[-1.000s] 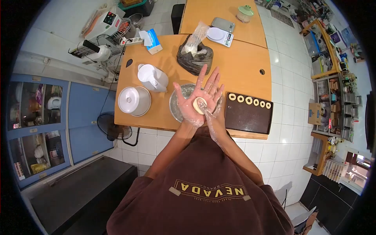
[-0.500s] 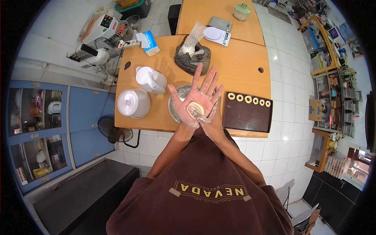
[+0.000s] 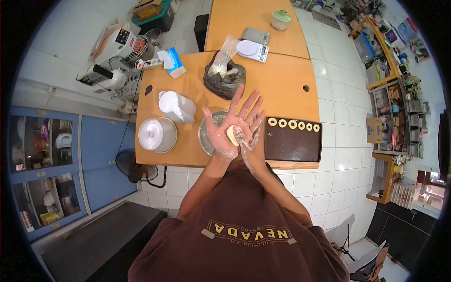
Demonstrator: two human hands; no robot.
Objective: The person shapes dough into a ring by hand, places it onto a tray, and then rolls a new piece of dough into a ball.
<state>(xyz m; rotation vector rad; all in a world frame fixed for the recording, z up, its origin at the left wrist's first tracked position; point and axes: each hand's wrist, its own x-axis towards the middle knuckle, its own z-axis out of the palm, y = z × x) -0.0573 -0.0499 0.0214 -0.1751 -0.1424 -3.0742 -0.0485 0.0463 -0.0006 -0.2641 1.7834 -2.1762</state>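
My left hand (image 3: 226,123) is palm up, its fingers and thumb spread wide, and flour coats the skin. On its palm lies a pale, rounded piece of dough (image 3: 231,136). My right hand (image 3: 252,149), also floury, presses on that dough from the right; some of its fingers are hidden. Beneath both hands is a metal bowl (image 3: 203,136), mostly covered by them. To the right sits a dark baking tray (image 3: 293,146) with a row of several dough rings (image 3: 292,124) along its far edge.
A white pitcher (image 3: 176,105) and a lidded white container (image 3: 157,135) stand left. Farther back are a black plastic bag (image 3: 224,82), a kitchen scale (image 3: 252,50), a blue tissue box (image 3: 174,63) and a green-lidded pot (image 3: 281,20). The wooden table (image 3: 277,87) carries them.
The dough has turned more upright on my left palm, and my right hand has shifted over it. The whole view has tilted slightly, placing the table a little lower.
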